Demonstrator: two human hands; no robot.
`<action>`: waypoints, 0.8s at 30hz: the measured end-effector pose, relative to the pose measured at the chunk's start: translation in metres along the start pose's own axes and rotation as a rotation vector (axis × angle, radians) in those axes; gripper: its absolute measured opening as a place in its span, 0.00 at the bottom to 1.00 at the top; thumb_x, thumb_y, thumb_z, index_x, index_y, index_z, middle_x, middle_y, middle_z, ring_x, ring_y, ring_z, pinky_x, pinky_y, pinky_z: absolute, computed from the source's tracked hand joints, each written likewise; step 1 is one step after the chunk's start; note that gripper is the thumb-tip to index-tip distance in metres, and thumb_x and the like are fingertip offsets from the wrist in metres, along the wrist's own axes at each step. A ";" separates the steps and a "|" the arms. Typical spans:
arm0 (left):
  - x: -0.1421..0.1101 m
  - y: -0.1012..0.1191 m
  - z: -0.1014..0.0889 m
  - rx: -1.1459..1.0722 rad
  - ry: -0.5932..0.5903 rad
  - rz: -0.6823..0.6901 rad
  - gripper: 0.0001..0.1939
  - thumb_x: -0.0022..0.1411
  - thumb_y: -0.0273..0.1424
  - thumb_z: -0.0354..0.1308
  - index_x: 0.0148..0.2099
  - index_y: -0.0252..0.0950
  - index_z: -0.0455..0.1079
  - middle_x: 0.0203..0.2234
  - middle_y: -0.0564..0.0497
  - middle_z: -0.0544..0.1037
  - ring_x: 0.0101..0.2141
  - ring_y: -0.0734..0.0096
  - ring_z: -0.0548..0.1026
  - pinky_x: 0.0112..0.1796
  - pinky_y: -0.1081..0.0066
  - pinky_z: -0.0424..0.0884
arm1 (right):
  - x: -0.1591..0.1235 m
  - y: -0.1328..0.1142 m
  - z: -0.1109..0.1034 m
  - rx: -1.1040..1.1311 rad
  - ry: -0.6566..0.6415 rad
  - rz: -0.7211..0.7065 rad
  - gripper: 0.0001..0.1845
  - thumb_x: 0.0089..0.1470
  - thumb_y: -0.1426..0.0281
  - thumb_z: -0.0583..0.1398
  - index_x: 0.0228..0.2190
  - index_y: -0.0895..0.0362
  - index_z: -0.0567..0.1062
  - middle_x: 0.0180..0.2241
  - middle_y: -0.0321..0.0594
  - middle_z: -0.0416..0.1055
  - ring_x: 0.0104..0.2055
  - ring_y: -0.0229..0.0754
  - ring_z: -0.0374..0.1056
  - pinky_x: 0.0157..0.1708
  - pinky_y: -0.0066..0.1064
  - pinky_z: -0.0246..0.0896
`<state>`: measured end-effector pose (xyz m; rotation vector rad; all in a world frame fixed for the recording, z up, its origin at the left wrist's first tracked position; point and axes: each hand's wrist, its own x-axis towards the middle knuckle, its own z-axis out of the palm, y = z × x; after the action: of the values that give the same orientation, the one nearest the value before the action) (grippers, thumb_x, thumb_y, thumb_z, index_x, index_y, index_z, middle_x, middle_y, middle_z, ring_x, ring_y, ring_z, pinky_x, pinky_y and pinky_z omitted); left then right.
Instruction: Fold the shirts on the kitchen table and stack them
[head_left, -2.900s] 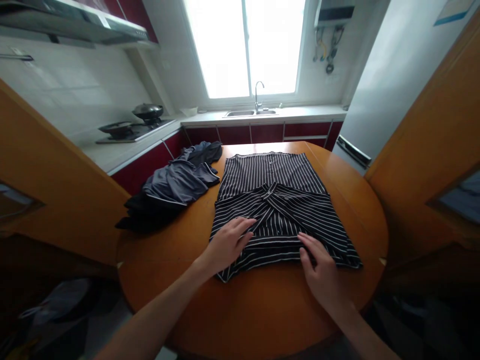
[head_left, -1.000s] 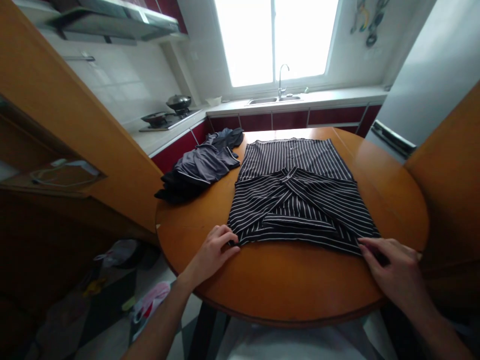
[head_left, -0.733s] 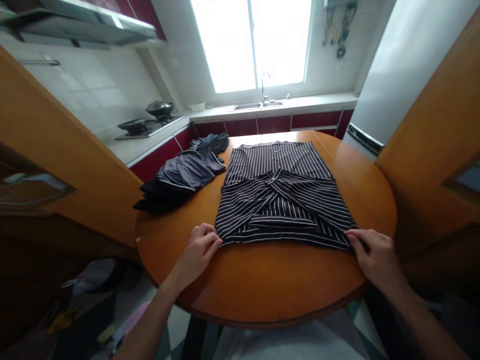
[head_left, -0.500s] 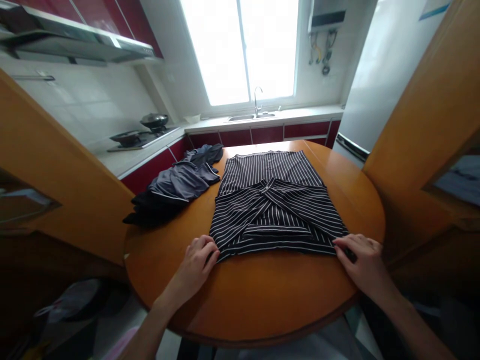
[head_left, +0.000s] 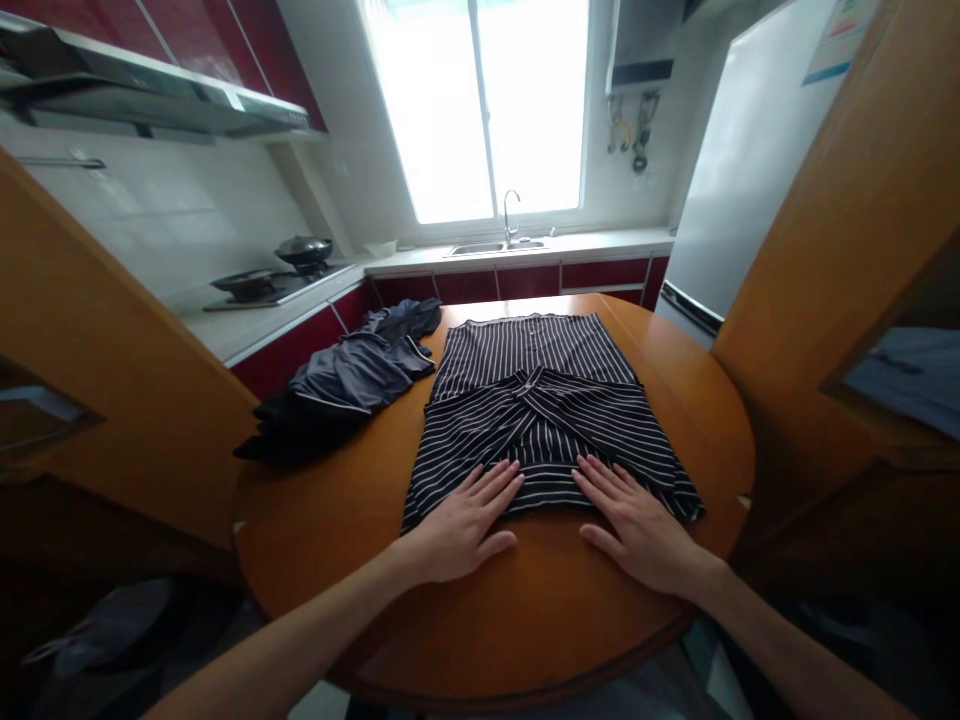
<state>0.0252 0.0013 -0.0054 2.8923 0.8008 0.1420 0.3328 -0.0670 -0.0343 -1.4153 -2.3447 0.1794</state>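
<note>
A black shirt with white stripes lies spread on the round wooden table, its sleeves folded inward so that they cross near the collar button. My left hand rests flat on the shirt's near edge, left of the middle, fingers stretched out. On the same edge, right of the middle, lies my right hand, palm down with its fingers apart. Neither hand grips the cloth. Part of the near hem is hidden under my fingers.
A heap of dark grey and black clothes lies on the table's left side. Wooden door frames stand close on both sides. Beyond the table are a counter with a sink, a stove with pans and a fridge.
Both hands have let go of the shirt's near corners and moved inward toward each other. They now lie flat on its near edge. The view has shifted slightly.
</note>
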 end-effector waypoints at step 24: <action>-0.080 -0.056 -0.027 0.129 0.123 0.108 0.45 0.63 0.11 0.42 0.75 0.52 0.46 0.72 0.52 0.52 0.70 0.60 0.55 0.66 0.52 0.60 | -0.046 0.086 -0.048 -0.224 0.089 -0.371 0.36 0.63 0.82 0.52 0.69 0.47 0.59 0.71 0.40 0.52 0.72 0.47 0.50 0.69 0.47 0.53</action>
<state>-0.0746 0.0106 0.0083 3.0755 0.6963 0.2922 0.4416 -0.0705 -0.0289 -1.0248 -2.5600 -0.2510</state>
